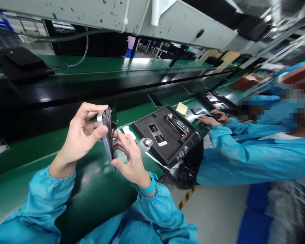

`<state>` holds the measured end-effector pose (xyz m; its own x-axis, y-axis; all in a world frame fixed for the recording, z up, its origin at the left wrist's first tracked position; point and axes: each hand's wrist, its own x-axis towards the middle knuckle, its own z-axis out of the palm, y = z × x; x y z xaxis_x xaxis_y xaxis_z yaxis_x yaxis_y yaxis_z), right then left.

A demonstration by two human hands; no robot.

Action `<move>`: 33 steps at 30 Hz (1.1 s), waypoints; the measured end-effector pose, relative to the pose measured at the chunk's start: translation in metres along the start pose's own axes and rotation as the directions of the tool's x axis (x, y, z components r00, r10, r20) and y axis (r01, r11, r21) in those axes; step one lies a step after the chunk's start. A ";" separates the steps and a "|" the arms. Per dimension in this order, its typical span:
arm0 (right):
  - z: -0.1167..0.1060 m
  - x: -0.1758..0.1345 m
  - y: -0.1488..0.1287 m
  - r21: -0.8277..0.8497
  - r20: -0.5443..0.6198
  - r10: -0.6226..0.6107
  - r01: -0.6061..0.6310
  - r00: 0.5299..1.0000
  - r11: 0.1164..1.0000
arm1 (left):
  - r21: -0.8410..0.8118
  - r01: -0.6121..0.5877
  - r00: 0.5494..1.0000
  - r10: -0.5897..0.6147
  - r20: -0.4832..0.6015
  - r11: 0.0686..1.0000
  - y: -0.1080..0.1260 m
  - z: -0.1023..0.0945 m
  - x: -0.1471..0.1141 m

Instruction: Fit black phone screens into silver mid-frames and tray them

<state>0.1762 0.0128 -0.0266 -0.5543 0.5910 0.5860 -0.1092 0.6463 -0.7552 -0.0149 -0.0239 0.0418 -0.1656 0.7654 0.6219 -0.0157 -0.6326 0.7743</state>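
Note:
Both of my hands hold a smartphone [107,134] with a silver-grey frame, tilted on edge above the green bench [91,189]. My left hand [80,132] grips its left side, the thumb on the near face and the fingers at the top edge. On the lower right, my right hand [132,159] pinches the phone between thumb and fingers. A thin dark sheet or panel [114,117] stands out from the far side of the phone; whether it is joined to it I cannot tell. Just right of my right hand is a clear bottle with a metal cap [147,142].
A black foam tray [142,123] holds a white phone part [157,134] and several stacked panels [176,125]. Beyond lie a dark phone [154,100] and a yellow note [182,108]. A co-worker's hands [209,118] are at the right. A black conveyor belt [66,89] runs behind.

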 end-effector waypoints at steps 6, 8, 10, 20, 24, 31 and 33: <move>0.004 0.002 0.004 -0.012 -0.032 -0.061 0.060 0.998 0.998 | 0.064 -0.020 0.999 0.023 -0.034 0.998 0.002 0.000 -0.001; 0.004 0.005 0.006 -0.029 -0.033 -0.116 0.115 0.993 0.993 | 0.058 -0.035 0.999 0.036 -0.027 0.998 0.002 0.001 -0.002; 0.006 0.008 0.007 -0.042 -0.039 -0.184 0.182 0.982 0.982 | 0.036 -0.055 0.998 0.055 -0.005 0.998 0.002 0.003 -0.005; 0.038 -0.009 0.009 -0.279 -0.023 -0.214 0.199 0.977 0.939 | 0.208 -0.012 0.995 -0.009 0.098 0.978 0.002 0.037 -0.028; 0.044 -0.012 0.008 -0.186 -0.071 -0.165 0.149 0.984 0.971 | 0.338 0.020 0.969 -0.102 0.225 0.941 0.009 0.029 -0.026; 0.036 -0.013 0.004 0.321 0.051 -0.030 0.012 0.998 0.947 | 0.005 0.143 0.942 -0.138 0.305 0.990 0.005 -0.003 -0.007; 0.029 -0.013 0.001 0.301 0.059 -0.007 -0.011 0.998 0.954 | -0.196 0.179 0.962 -0.130 0.239 0.964 -0.003 0.002 -0.005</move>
<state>0.1594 -0.0077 -0.0434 -0.6012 0.5570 0.5730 -0.3463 0.4645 -0.8150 -0.0115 -0.0258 0.0362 0.0779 0.8469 0.5260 -0.2384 -0.4965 0.8346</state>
